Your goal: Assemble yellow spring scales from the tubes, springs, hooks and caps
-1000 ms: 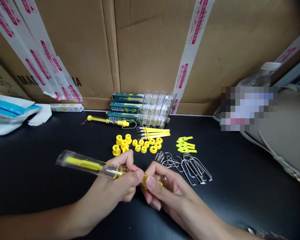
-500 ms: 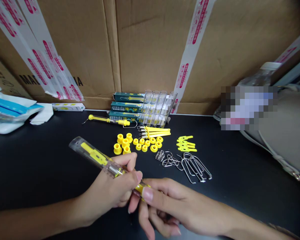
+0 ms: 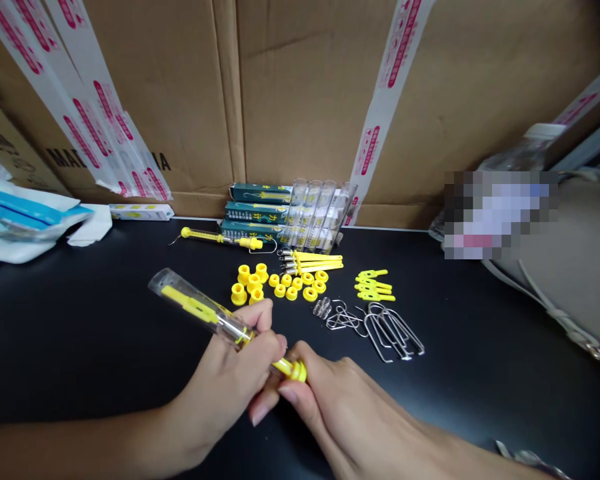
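Observation:
A half-assembled spring scale (image 3: 190,303) slants between my hands, its clear tube holding a yellow strip and a metal spring part. My left hand (image 3: 230,383) is wrapped round the middle of the tube. At the lower end, my right hand (image 3: 353,407) pinches a yellow end cap (image 3: 299,371) between thumb and forefinger; its other fingers are hidden. Just beyond are yellow flanged caps (image 3: 238,294), small yellow rings (image 3: 310,294), yellow rods with springs (image 3: 320,264), flat yellow tabs (image 3: 375,287), thin wire hooks (image 3: 345,319) and larger wire hooks (image 3: 393,333).
A complete spring scale (image 3: 205,236) lies near green boxes (image 3: 253,213). Clear tubes (image 3: 313,213) lean on them. A large cardboard box (image 3: 300,100) stands behind. A plastic bottle (image 3: 523,150) and grey bag (image 3: 575,267) are at the right, a blue-white packet (image 3: 35,217) at the left.
My right hand has turned over, its back now facing up and its fingers curled in. The yellow end cap shows more fully. My left hand keeps its grip on the tube.

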Demonstrator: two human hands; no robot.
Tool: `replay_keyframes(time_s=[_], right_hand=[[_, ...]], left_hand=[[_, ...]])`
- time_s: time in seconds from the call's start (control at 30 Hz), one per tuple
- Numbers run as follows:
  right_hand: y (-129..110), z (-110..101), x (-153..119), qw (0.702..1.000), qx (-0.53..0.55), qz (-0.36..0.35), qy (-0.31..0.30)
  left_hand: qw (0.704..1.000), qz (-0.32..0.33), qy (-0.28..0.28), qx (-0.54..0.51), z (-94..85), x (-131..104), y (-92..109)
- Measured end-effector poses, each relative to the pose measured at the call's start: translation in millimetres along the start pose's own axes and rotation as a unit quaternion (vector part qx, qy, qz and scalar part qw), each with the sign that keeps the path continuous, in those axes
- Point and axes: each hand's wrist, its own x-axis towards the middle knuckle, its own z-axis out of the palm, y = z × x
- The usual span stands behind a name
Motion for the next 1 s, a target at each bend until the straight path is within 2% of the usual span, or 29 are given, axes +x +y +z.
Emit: replay_keyframes(time_s=[0.1, 0.2, 0.4, 0.5, 0.67, 1.0], right_hand=[[5.0, 6.4, -0.3, 0.996, -0.085, -0.011, 0.028], [11.0, 12.4, 1.2, 0.981, -0.167, -0.037, 0.087], [16.2, 14.4, -0.2, 0.961, -0.219, -0.057, 0.161], [16.1, 11.5, -2.8, 0.967, -0.181, -0.044, 0.175], [12.2, 5.8, -6.4, 0.988, -0.06, -0.007, 0.142], [13.4, -3.3, -18.3, 0.987, 0.058, 0.031, 0.149]], left_hand=[[1.0, 0.008, 0.005, 0.008, 1.9, 2.1, -1.6], [1.0, 0.016, 0.011, 0.013, 3.4, 4.7, -1.4], [0.999, 0.011, 0.05, 0.005, 4.6, 6.0, 2.6], [0.998, 0.002, 0.068, -0.005, 5.3, 6.6, 5.2], [0.999, 0.028, 0.031, 0.0, 5.2, 7.3, 5.9], [0.998, 0.029, -0.032, 0.048, 1.6, 4.2, 4.0]])
